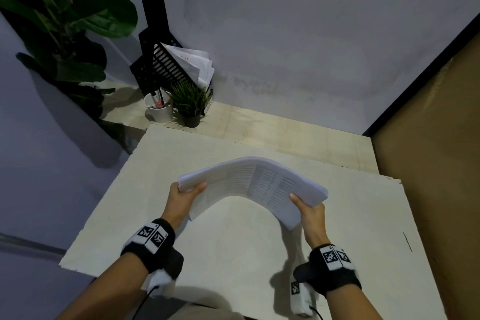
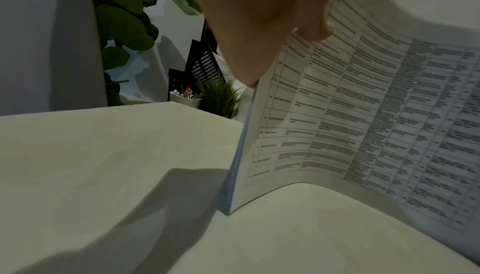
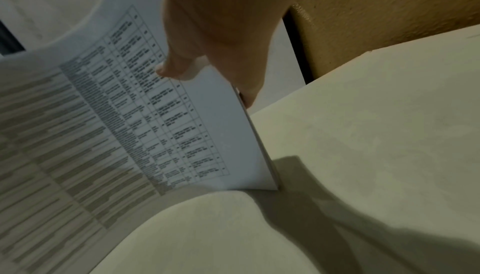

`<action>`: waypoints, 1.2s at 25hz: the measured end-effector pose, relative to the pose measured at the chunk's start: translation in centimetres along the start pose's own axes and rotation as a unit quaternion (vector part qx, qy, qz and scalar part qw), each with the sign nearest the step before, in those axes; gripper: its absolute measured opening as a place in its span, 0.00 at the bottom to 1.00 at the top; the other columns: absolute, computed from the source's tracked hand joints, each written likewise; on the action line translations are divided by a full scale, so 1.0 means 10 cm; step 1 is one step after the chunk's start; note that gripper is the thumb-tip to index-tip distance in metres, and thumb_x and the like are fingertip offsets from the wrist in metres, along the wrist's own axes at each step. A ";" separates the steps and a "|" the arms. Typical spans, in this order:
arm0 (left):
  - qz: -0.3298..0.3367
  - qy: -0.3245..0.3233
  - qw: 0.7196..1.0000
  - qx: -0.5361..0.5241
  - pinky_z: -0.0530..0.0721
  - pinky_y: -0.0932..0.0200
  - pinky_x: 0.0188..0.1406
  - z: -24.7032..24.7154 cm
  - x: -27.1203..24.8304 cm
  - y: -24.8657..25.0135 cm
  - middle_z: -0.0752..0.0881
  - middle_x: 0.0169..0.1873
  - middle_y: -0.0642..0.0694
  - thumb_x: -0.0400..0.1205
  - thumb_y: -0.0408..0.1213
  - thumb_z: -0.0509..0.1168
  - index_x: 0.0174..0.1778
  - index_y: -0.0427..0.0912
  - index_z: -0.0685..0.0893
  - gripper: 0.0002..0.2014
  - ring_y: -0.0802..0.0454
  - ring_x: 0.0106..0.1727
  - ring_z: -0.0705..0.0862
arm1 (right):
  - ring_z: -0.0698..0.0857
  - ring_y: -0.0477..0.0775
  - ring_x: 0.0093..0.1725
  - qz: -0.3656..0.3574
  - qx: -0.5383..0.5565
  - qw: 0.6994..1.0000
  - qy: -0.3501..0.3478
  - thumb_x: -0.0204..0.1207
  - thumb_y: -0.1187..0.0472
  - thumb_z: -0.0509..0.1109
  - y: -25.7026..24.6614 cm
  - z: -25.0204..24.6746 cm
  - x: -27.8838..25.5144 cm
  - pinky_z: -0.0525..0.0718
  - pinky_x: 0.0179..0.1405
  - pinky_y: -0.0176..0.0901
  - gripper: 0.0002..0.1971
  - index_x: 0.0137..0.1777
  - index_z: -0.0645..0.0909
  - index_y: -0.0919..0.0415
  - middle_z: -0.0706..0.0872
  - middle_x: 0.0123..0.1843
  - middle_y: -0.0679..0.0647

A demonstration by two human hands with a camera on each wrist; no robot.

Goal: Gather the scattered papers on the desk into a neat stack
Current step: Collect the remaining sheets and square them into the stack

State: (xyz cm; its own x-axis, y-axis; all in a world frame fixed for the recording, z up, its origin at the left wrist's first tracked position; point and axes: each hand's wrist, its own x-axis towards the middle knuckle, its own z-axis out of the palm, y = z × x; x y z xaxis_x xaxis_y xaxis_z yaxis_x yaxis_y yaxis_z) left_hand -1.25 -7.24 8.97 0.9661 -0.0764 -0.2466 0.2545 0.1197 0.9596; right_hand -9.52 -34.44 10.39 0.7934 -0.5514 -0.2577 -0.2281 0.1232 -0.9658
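Papers (image 1: pixel 259 184) arch up between our grips, above the desk (image 1: pixel 233 254): left hand (image 1: pixel 181 197) pinches one short edge, right hand (image 1: pixel 310 212) pinches the other, thumbs on top. Risk: squeezing inward bows the middle more, so inner sheets may slide, fan out, or crease.

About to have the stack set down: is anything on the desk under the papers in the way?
Nothing visible. Both hands, left and right, hold the arched papers above bare desk. The pen cup and small plant stand at the far corner.
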 end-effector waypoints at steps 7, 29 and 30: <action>0.014 -0.089 0.984 0.155 0.88 0.54 0.41 -0.28 0.18 0.54 0.92 0.35 0.44 0.67 0.36 0.74 0.39 0.40 0.90 0.07 0.47 0.39 0.90 | 0.75 0.41 0.30 -0.138 -0.217 0.966 -0.021 0.69 0.67 0.75 -1.03 -0.08 0.07 0.68 0.19 0.27 0.15 0.22 0.81 0.56 0.80 0.24 0.46; 0.162 -0.135 0.971 0.108 0.85 0.69 0.37 0.42 0.02 1.18 0.86 0.38 0.53 0.68 0.37 0.74 0.45 0.56 0.81 0.13 0.68 0.40 0.86 | 0.73 0.56 0.36 -0.267 -0.587 0.750 -0.151 0.71 0.53 0.73 -2.04 0.33 -0.09 0.67 0.32 0.46 0.07 0.38 0.86 0.55 0.81 0.32 0.55; 0.157 -0.130 0.974 0.095 0.85 0.70 0.36 0.39 0.02 1.17 0.86 0.39 0.51 0.63 0.45 0.76 0.45 0.55 0.81 0.16 0.66 0.41 0.86 | 0.73 0.55 0.35 -0.255 -0.548 0.780 -0.165 0.71 0.55 0.73 -1.99 0.24 -0.02 0.68 0.32 0.47 0.07 0.34 0.84 0.55 0.79 0.28 0.52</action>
State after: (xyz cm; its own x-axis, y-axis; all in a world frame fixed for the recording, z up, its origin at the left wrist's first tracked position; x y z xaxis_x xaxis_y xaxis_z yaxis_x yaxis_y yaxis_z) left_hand 1.75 -9.68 20.67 0.9453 -0.3158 0.0822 -0.0884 -0.0056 0.9961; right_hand -3.73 -34.79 29.55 0.9993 -0.0336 -0.0155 -0.0370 -0.9207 -0.3886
